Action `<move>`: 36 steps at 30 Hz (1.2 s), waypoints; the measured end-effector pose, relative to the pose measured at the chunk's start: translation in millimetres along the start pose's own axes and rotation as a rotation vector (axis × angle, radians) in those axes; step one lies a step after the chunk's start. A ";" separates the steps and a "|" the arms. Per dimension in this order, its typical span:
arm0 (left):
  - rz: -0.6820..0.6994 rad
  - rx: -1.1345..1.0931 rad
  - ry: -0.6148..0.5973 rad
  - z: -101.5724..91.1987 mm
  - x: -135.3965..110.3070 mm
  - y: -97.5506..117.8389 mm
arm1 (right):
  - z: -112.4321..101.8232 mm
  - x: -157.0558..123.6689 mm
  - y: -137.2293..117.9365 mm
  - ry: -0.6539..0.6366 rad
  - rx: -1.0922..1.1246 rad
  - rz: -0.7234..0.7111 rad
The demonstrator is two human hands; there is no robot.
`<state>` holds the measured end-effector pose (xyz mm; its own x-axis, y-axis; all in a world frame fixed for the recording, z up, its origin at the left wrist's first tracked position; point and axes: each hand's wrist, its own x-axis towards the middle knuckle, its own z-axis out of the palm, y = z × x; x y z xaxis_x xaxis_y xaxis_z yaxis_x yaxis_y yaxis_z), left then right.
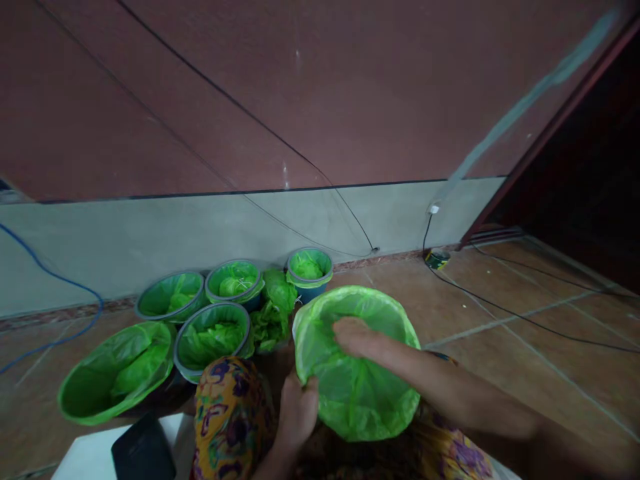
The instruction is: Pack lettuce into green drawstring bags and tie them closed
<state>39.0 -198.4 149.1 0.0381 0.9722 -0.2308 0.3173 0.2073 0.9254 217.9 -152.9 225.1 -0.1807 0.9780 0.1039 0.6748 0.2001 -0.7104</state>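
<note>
Five lined bins [200,320] sit left by the wall, with loose green bags [273,313] beside them. I've got the left hand [297,407] clenched on the near rim of the bag-lined bin [370,407] on the lap. The right hand [357,337] is down inside the film; I can't tell if it's pinching. My call: keep the rim pinned, push the film outward gently, and avoid tearing.

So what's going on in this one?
A seated person holds a round tub lined with a green plastic bag. The left hand has a grip on the bag at the near rim; the right hand presses inside it. Five more bag-lined tubs stand on the tiled floor by the wall.
</note>
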 end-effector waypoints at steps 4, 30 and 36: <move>0.002 0.036 0.038 -7.4 7.2 -4.4 | -46.0 22.2 -7.5 0.083 -0.313 -0.122; 0.055 -0.123 0.125 -68.6 85.3 35.4 | -44.2 38.1 86.0 0.259 -0.274 -0.022; 0.192 -0.124 0.171 -76.1 125.0 69.7 | -32.9 22.6 82.3 0.372 -0.191 -0.028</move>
<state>-6.2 -54.2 207.6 -0.0777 0.9970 -0.0030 0.2007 0.0186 0.9795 292.9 -112.4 191.9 0.0463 0.9195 0.3905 0.7999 0.2000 -0.5658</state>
